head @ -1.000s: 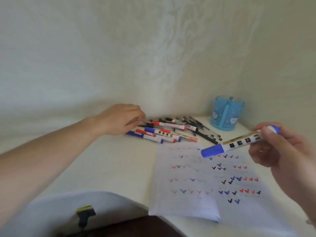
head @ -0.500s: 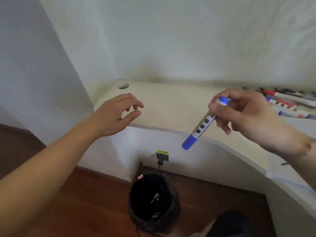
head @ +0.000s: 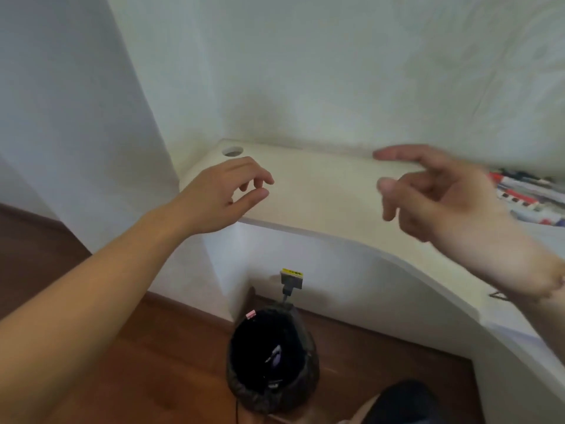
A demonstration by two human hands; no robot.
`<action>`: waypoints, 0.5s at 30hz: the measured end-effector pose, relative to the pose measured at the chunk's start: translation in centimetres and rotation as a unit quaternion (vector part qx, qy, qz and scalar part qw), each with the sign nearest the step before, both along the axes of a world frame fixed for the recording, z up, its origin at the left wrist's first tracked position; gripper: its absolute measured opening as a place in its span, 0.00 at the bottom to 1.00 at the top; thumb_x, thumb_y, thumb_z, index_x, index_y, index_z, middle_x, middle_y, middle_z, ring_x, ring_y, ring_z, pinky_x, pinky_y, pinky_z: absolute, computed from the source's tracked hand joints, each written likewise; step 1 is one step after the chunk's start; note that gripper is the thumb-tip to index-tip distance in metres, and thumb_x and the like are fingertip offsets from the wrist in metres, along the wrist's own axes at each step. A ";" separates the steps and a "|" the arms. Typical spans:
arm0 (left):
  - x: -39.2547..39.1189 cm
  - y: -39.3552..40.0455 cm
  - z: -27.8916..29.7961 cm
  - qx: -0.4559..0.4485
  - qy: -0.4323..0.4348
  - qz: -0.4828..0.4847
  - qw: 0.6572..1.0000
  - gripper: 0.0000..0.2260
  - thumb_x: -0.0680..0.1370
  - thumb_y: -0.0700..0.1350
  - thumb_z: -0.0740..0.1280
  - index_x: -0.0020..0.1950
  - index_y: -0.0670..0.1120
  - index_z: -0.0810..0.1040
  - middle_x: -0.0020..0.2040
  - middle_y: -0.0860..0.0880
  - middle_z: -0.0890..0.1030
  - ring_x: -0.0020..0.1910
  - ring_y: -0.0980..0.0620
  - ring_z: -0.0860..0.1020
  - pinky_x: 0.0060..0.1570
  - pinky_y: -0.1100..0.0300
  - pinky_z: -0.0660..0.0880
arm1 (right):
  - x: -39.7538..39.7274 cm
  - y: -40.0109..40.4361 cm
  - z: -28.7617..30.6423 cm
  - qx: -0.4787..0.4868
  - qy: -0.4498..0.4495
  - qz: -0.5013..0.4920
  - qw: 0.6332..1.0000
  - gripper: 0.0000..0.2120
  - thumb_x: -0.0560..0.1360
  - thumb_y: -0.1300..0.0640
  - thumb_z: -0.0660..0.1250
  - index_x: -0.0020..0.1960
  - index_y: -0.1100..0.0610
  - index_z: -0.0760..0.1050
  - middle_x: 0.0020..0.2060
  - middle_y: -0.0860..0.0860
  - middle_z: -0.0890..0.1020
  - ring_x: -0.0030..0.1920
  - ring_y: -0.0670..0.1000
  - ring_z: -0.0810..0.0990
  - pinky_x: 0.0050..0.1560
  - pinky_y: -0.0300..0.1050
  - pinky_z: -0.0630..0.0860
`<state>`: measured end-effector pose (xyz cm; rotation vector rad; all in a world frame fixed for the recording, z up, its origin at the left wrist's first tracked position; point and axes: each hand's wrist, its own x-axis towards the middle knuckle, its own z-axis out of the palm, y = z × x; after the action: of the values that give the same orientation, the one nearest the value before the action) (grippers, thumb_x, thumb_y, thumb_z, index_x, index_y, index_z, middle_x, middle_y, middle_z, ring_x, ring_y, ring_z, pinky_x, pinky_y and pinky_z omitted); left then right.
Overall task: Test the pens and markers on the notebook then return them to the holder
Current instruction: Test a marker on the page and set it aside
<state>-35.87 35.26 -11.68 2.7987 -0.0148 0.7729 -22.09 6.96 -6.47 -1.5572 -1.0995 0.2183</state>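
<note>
Both hands empty | left hand (head: 223, 197) loose | right hand (head: 440, 197) spread

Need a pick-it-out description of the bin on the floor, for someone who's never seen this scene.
Start at the white desk against the wall, then drop to the wooden floor beneath its front edge. The bin stands there, just below a yellow-tagged plug on the desk's side panel. It is round with a dark, open mouth and a dark liner, the only container on the floor.
</note>
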 end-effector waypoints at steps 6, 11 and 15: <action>7.6 -5.5 0.8 -0.034 -0.023 -0.085 0.996 0.09 0.80 0.51 0.61 0.56 0.51 0.77 0.47 0.58 0.76 0.43 0.54 0.74 0.41 0.51 0.75 | 4.2 -10.9 6.1 0.042 -0.025 -0.114 0.992 0.12 0.72 0.39 0.65 0.48 0.45 0.78 0.28 0.47 0.79 0.23 0.46 0.73 0.24 0.35 0.70; 14.4 -11.7 0.6 -0.035 -0.013 -0.151 0.988 0.09 0.79 0.50 0.63 0.56 0.51 0.78 0.49 0.59 0.76 0.46 0.58 0.73 0.47 0.58 0.74 | 10.2 -19.9 2.4 0.019 0.041 -0.280 0.959 0.08 0.79 0.49 0.64 0.51 0.52 0.79 0.26 0.51 0.76 0.21 0.49 0.67 0.23 0.35 0.65; 21.7 -15.6 -0.6 0.102 -0.002 -0.154 0.983 0.12 0.77 0.45 0.68 0.60 0.48 0.77 0.56 0.51 0.79 0.54 0.50 0.75 0.53 0.52 0.74 | 11.7 -24.0 -1.1 -0.007 0.092 -0.361 0.928 0.15 0.66 0.42 0.70 0.48 0.50 0.82 0.26 0.53 0.79 0.20 0.48 0.66 0.21 0.32 0.63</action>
<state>-14.22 19.66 -12.25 2.8798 -0.5433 0.7360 -10.38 -17.03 -7.53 -1.8087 -0.3301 -0.1301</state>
